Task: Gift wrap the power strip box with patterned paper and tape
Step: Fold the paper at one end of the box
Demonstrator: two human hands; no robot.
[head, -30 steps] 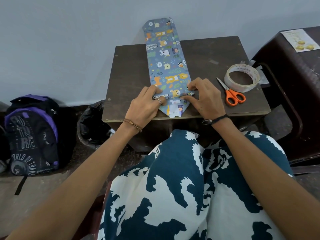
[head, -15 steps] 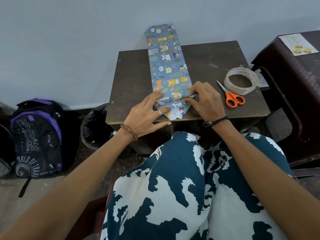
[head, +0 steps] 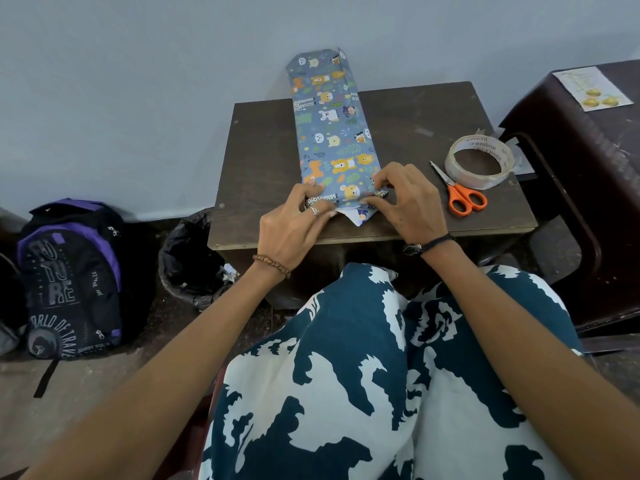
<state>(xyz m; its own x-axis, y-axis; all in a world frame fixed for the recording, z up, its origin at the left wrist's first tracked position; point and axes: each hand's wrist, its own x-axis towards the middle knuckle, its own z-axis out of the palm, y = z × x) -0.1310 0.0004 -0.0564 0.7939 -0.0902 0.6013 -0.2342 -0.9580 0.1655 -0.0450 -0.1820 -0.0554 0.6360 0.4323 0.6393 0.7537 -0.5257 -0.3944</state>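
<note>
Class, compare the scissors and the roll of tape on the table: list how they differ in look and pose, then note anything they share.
The scissors have bright orange handles; the roll of tape is clear and pale with printed lettering inside its core. The scissors are long and narrow, blades closed and pointing away from the person; the roll of tape is a ring lying flat. Both lie untouched on the dark table, right of the wrapped box.

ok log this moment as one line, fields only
step: folding near end flap | left hand: pressing paper | right hand: pinching fold | box: wrapped, on table | tape roll, scissors: idle, right
</note>
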